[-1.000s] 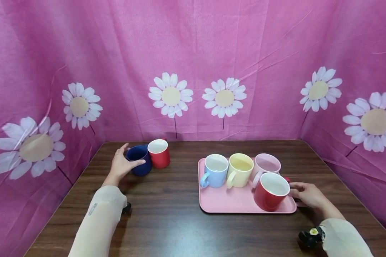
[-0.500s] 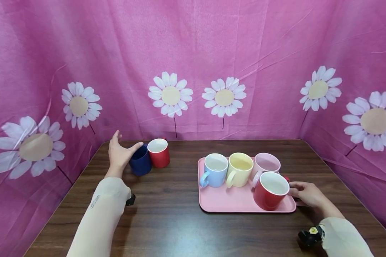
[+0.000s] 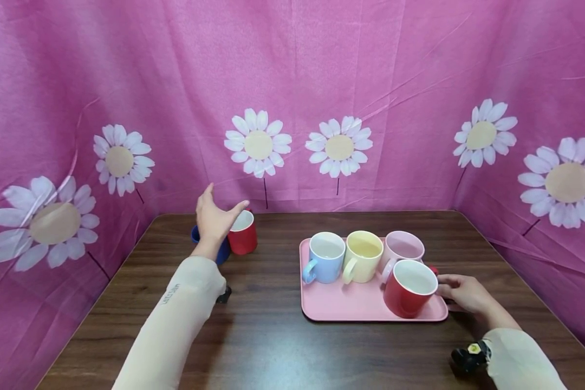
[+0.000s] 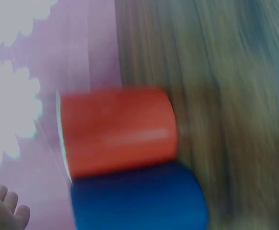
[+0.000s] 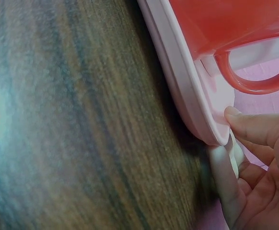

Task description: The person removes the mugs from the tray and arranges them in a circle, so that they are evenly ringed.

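Thumb and fingers spread, my left hand [image 3: 215, 219] hovers over a dark blue mug [image 3: 223, 252] and a red mug [image 3: 244, 238] at the back left, holding nothing. It hides much of the blue mug. The left wrist view shows the red mug [image 4: 120, 132] and blue mug [image 4: 142, 201] side by side. My right hand [image 3: 470, 295] pinches the right rim of a pink tray [image 3: 336, 303]; in the right wrist view the thumb lies over the rim and fingers beneath. Just above the thumb is the handle of a second red mug [image 5: 235, 21], standing on the tray.
Along the tray's back stand a light blue mug [image 3: 327, 266], a pale yellow mug [image 3: 365, 266] and a pink mug [image 3: 405, 248]. The brown wooden table [image 3: 263, 325] meets a pink daisy-print curtain [image 3: 292, 65] behind it.
My left hand has let go of the blue mug, risen and moved right toward the red mug beside it. The right hand and tray have stayed in place.
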Demonstrator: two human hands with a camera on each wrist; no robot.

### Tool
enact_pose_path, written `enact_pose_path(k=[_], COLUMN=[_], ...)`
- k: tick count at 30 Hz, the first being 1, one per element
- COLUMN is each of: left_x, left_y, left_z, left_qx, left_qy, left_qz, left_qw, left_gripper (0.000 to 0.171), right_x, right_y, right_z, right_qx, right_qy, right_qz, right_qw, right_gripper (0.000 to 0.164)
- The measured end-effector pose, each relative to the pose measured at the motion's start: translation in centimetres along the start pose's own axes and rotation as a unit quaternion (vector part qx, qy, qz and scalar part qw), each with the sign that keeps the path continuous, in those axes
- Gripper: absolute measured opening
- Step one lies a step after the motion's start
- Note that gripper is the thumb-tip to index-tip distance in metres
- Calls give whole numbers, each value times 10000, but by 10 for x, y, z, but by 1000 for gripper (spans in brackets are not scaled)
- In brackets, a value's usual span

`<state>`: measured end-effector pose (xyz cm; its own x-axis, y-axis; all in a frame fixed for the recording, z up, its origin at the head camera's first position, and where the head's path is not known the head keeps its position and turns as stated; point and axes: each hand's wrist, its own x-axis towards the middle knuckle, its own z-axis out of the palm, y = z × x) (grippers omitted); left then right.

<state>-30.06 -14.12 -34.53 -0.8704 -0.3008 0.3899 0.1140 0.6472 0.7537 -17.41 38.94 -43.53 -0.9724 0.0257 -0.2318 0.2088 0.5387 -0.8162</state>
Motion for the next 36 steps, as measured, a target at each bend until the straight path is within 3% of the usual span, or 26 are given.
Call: enact_pose_path(k=[12, 24, 30, 36], left_x=[-31, -74, -95, -116], left_y=[67, 116, 139, 159], left_z=[49, 91, 105, 118], left_qx=[-62, 313, 771, 1286], left_qy=[-843, -1786, -2124, -2544], left_qz=[558, 657, 961, 1429], left_qw=[9949, 9812, 9694, 9478], left_gripper=[101, 101, 102, 102], right_x=[-1, 0, -1, -2], right_y=[0, 2, 1, 0], right_z=[0, -1, -1, -2], right_qx=[103, 99, 51, -19], right_qy=[-13, -20, -29, -11], right_qz=[-62, -24, -15, 54], right_qw=[9999, 9999, 10000, 10000], right_gripper=[51, 52, 52, 55])
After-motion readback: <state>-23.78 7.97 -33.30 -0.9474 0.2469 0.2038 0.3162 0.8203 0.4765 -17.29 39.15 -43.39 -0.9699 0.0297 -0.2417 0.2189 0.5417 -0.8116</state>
